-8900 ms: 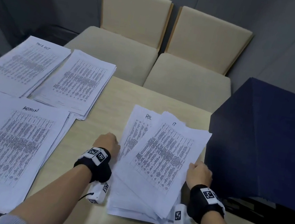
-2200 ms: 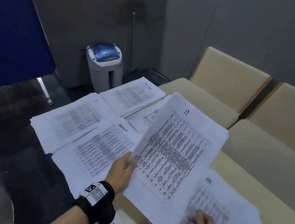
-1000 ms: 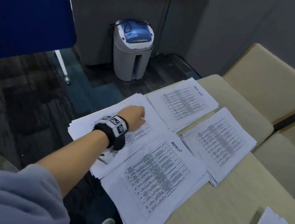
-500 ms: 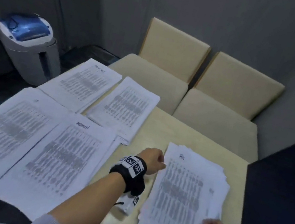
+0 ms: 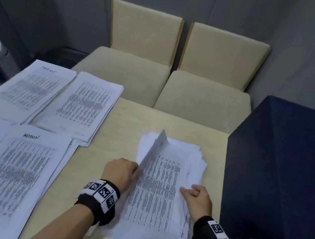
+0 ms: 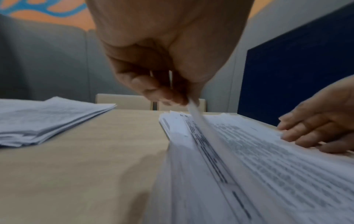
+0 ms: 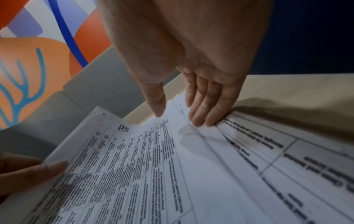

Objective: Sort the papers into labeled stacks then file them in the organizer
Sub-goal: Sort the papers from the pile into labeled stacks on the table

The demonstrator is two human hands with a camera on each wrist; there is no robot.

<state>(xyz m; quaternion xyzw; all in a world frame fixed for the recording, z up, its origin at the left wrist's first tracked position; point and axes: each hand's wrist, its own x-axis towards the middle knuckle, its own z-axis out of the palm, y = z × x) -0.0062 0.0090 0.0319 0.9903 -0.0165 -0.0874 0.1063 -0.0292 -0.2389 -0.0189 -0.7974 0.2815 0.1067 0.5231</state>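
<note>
Looking down from the head view: left hand pinches the left edge of the top sheet, lifted and tilted up off the unsorted stack near the worktop's front middle; right hand rests fingers-down on the stack's right edge. Bare worktop strip lies between this stack and the ADMIN stack at left; two more stacks sit behind, their far ends past the worktop's rear edge. Dark blue organizer stands just beside the stack's right side. Left wrist view: thumb and fingers curled, gripping the sheet's edge; open worktop to the left. Right wrist view: right hand open, straight fingertips pressing the fanned page edges; lifted sheet marked "HR", left thumb on its edge.
</note>
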